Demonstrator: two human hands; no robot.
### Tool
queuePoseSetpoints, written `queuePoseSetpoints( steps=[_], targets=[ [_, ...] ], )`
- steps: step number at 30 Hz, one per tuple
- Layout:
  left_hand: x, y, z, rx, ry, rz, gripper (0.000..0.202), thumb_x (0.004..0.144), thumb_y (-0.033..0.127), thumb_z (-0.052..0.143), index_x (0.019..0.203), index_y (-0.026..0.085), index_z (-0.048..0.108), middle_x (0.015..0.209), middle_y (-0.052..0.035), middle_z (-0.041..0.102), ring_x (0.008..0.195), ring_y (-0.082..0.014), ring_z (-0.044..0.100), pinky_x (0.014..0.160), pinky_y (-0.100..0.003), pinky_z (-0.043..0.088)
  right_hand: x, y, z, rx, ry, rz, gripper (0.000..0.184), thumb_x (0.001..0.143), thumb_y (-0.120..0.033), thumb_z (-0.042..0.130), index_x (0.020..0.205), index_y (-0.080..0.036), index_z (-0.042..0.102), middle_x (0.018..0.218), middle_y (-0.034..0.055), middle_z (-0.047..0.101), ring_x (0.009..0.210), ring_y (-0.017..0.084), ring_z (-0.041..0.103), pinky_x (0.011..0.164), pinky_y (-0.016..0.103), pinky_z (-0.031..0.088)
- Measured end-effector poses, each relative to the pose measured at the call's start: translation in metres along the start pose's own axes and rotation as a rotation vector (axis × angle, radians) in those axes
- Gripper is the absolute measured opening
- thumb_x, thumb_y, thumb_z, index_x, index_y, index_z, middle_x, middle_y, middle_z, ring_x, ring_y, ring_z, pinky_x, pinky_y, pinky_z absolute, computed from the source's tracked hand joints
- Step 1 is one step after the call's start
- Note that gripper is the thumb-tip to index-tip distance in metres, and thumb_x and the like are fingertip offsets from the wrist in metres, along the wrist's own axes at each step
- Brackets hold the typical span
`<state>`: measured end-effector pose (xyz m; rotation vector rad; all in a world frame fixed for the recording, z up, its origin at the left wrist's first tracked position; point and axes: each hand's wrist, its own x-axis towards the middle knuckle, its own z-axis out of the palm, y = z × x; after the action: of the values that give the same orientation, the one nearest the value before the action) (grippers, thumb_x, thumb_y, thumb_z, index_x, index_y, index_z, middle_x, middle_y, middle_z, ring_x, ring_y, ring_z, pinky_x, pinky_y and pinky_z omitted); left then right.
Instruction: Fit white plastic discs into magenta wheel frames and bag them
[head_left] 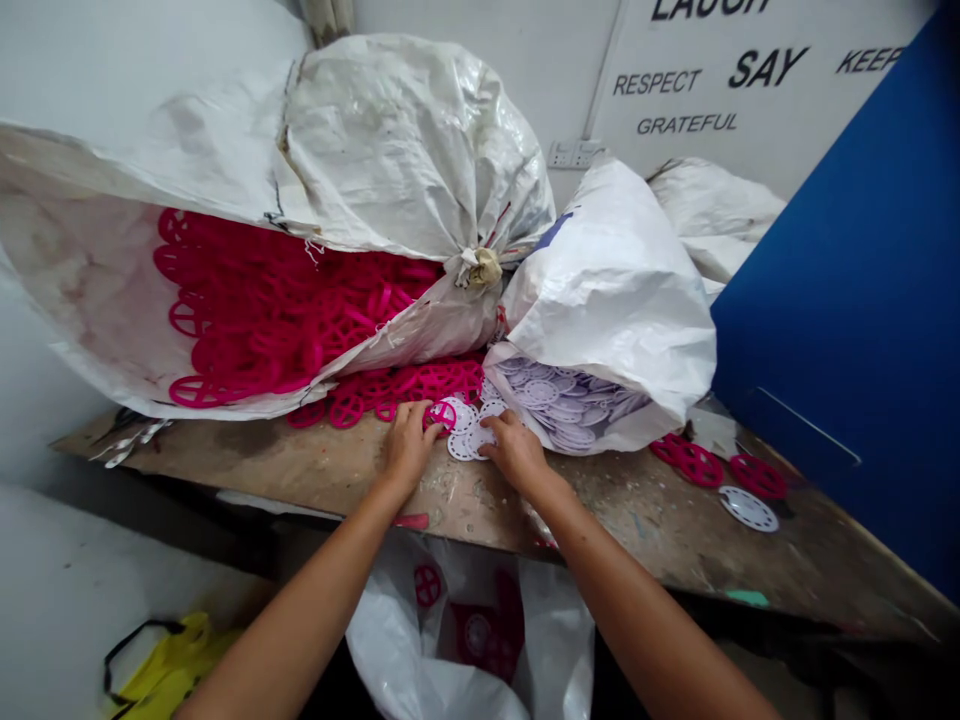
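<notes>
My left hand is at the bench's middle, thumb and fingers closed on the edge of a pink spoked plastic ring. Right beside it lie several white plastic discs with small slots around the rim. My right hand has its bent fingertips on the edge of one of these white discs. Behind my left hand, loose pink rings spread out of a large white sack full of them. Next to my right hand a smaller white sack gapes, showing a heap of white discs.
Below the wooden bench, an open white bag holds pink and white pieces. At right, several pink rings and a white disc lie near a blue panel. A yellow bag is at lower left.
</notes>
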<state>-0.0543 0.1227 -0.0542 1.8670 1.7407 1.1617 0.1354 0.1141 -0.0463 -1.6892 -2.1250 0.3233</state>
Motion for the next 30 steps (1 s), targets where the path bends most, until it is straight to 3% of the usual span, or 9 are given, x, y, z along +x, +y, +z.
queuePoseSetpoints(
  steps=[3,9,13,15,19,22,26,28,30],
  targets=[
    [0.006,-0.002,0.003,-0.050,0.019,-0.052,0.054,0.070,0.018,0.069,0.121,0.020,0.053,0.114,-0.0116,0.059,0.112,-0.0281,0.050,0.098,-0.042,0.034,-0.001,0.003,-0.002,0.051,-0.009,-0.002,0.043,0.071,-0.018,0.069,0.113,-0.021,0.062,0.102,0.0070,0.058,0.083,0.018,0.057,0.073,0.028,0.041],
    [-0.010,0.005,-0.008,-0.267,-0.017,-0.168,0.022,0.077,0.025,0.059,0.099,0.020,0.062,0.098,-0.0069,0.066,0.094,-0.0220,0.061,0.088,-0.036,0.044,-0.010,0.006,-0.007,0.229,0.024,0.011,0.022,0.071,-0.018,0.066,0.093,-0.018,0.064,0.083,0.0010,0.059,0.073,0.015,0.054,0.067,0.026,0.040],
    [-0.047,0.020,-0.012,-0.458,-0.128,-0.294,0.031,0.080,0.029,0.055,0.106,0.014,0.054,0.091,-0.0081,0.068,0.073,-0.0180,0.066,0.066,-0.031,0.053,-0.031,-0.003,-0.008,0.764,0.136,0.055,0.022,0.081,-0.031,0.058,0.099,-0.019,0.059,0.073,-0.0014,0.057,0.061,0.013,0.052,0.056,0.024,0.042],
    [-0.067,0.032,-0.014,-0.639,-0.212,-0.394,0.036,0.079,0.029,0.058,0.111,0.014,0.052,0.094,-0.0085,0.069,0.072,-0.0169,0.067,0.064,-0.029,0.054,-0.045,-0.010,-0.012,0.925,0.227,0.039,0.025,0.083,-0.035,0.057,0.103,-0.020,0.059,0.079,0.0007,0.060,0.064,0.014,0.054,0.059,0.025,0.044],
    [-0.091,0.049,-0.019,-1.110,-0.290,-0.680,0.041,0.076,0.027,0.067,0.113,0.017,0.053,0.094,-0.0074,0.070,0.075,-0.0142,0.068,0.068,-0.025,0.054,-0.068,-0.017,-0.023,0.506,0.365,-0.212,0.020,0.089,-0.028,0.050,0.097,-0.024,0.068,0.092,0.0060,0.066,0.086,0.019,0.057,0.079,0.034,0.042],
    [-0.094,0.053,-0.025,-1.228,-0.296,-0.749,0.035,0.077,0.027,0.068,0.109,0.017,0.058,0.091,-0.0063,0.070,0.069,-0.0118,0.067,0.066,-0.024,0.054,-0.080,-0.016,-0.028,0.247,0.327,-0.432,0.023,0.091,-0.024,0.049,0.093,-0.027,0.071,0.093,0.0063,0.068,0.085,0.019,0.057,0.080,0.036,0.040],
    [-0.096,0.056,-0.031,-1.155,-0.346,-0.666,0.037,0.078,0.033,0.066,0.110,0.016,0.060,0.093,-0.0075,0.070,0.071,-0.0129,0.066,0.064,-0.023,0.053,-0.090,-0.016,-0.028,0.239,0.211,-0.590,0.025,0.091,-0.024,0.049,0.107,-0.029,0.067,0.100,0.0057,0.069,0.090,0.020,0.058,0.083,0.038,0.041],
    [-0.098,0.058,-0.031,-1.061,-0.351,-0.592,0.042,0.078,0.037,0.065,0.113,0.015,0.059,0.094,-0.0084,0.070,0.074,-0.0153,0.066,0.063,-0.024,0.053,-0.092,-0.017,-0.028,0.336,0.208,-0.547,0.029,0.092,-0.023,0.046,0.113,-0.029,0.064,0.105,0.0061,0.067,0.095,0.020,0.058,0.084,0.037,0.043],
    [-0.102,0.060,-0.030,-0.969,-0.357,-0.518,0.044,0.078,0.039,0.064,0.114,0.016,0.059,0.095,-0.0086,0.071,0.077,-0.0180,0.067,0.063,-0.027,0.053,-0.091,-0.019,-0.029,0.441,0.209,-0.414,0.032,0.092,-0.023,0.044,0.118,-0.027,0.062,0.110,0.0075,0.064,0.099,0.020,0.058,0.084,0.035,0.045]
  ],
)
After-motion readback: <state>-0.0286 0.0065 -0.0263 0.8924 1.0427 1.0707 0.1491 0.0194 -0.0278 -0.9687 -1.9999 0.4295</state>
